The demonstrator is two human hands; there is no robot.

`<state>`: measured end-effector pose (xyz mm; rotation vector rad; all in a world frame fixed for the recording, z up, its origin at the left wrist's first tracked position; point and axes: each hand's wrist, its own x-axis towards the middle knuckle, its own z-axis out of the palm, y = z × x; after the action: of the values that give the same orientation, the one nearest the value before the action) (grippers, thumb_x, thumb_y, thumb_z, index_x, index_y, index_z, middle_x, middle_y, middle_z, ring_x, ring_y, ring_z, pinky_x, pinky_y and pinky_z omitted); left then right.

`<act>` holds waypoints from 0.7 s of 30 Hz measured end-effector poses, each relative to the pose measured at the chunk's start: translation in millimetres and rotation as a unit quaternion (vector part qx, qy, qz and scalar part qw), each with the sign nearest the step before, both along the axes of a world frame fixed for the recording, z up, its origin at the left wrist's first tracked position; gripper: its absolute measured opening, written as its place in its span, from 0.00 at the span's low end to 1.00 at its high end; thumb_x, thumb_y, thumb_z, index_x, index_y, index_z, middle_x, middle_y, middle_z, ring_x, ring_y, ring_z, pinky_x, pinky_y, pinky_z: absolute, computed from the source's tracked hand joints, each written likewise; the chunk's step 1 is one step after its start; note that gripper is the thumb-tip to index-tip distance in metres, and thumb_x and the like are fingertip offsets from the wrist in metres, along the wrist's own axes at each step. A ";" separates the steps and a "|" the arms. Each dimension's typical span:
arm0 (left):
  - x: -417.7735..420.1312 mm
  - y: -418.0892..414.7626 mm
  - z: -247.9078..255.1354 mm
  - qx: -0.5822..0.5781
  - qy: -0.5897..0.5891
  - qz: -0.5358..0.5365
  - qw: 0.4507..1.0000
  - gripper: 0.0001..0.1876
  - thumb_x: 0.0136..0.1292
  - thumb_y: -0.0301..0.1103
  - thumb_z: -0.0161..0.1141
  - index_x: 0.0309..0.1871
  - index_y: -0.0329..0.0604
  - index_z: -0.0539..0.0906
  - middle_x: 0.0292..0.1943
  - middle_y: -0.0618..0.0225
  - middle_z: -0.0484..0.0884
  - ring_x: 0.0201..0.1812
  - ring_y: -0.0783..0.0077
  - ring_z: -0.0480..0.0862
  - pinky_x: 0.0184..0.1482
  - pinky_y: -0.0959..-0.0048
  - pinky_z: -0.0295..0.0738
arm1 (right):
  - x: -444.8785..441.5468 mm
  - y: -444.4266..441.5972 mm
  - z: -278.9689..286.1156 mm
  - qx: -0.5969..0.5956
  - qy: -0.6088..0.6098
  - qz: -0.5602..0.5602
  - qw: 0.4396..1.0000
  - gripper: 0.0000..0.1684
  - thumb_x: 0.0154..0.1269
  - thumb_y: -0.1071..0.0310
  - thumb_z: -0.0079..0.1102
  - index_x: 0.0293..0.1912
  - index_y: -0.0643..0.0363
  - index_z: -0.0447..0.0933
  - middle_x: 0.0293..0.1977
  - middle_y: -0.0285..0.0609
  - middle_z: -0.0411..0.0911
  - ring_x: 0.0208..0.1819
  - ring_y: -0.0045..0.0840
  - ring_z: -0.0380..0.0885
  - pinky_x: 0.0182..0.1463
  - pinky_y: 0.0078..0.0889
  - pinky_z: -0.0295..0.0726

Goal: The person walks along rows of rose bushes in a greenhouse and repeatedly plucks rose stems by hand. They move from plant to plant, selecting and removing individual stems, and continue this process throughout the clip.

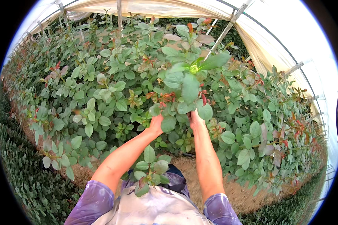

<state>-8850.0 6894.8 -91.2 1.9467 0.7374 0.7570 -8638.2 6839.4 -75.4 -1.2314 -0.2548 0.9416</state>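
Both of my arms reach forward into a dense row of rose bushes (109,92). My left hand (157,123) is partly in the foliage, its fingers hidden by round green leaves. To its right, my right hand (195,118) also goes in among the leaves, fingers mostly covered; whether either hand grips a stem cannot be seen. Above and between the hands stands a tall rose shoot with a pale green bud (193,69) and broad leaves. Reddish young leaves (166,97) show just beyond my left hand. A leafy rose shoot (152,168) leans against my shirt front.
Bare brown soil (242,194) runs along the near side of the row. Another planted row (25,174) lies at the lower left. Wooden posts (228,28), one slanting, stand behind the bushes, with beige sheeting (253,47) and a curved greenhouse frame beyond.
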 end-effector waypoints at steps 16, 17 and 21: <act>12.1 19.2 45.9 -0.222 -0.008 -0.048 0.974 0.22 0.60 0.26 0.75 0.58 0.39 0.84 0.37 0.63 0.90 0.34 0.74 0.85 0.35 0.67 0.80 | -76.0 -63.9 213.7 -0.007 -0.614 0.087 0.785 0.15 0.58 0.74 0.74 0.44 0.64 0.81 0.32 0.48 0.85 0.30 0.33 0.84 0.38 0.34 0.83; 12.2 22.9 41.7 -0.256 0.000 -0.051 0.965 0.22 0.61 0.24 0.74 0.59 0.40 0.83 0.38 0.64 0.90 0.34 0.74 0.85 0.34 0.68 0.80 | -75.3 -62.3 213.9 -0.008 -0.628 0.076 0.774 0.13 0.58 0.75 0.74 0.43 0.65 0.82 0.31 0.49 0.84 0.30 0.38 0.84 0.37 0.35 0.83; 5.4 36.4 27.6 -0.374 0.025 -0.062 0.925 0.20 0.63 0.19 0.72 0.58 0.41 0.83 0.40 0.64 0.89 0.35 0.72 0.86 0.33 0.70 0.83 | -78.9 -63.0 227.7 -0.022 -0.640 0.117 0.759 0.12 0.63 0.70 0.73 0.43 0.63 0.82 0.30 0.42 0.83 0.31 0.27 0.79 0.39 0.32 0.81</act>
<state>-8844.6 6931.1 -63.6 1.2960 0.7796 0.2737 -8717.1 6776.5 152.2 -1.7553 -1.5040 0.1325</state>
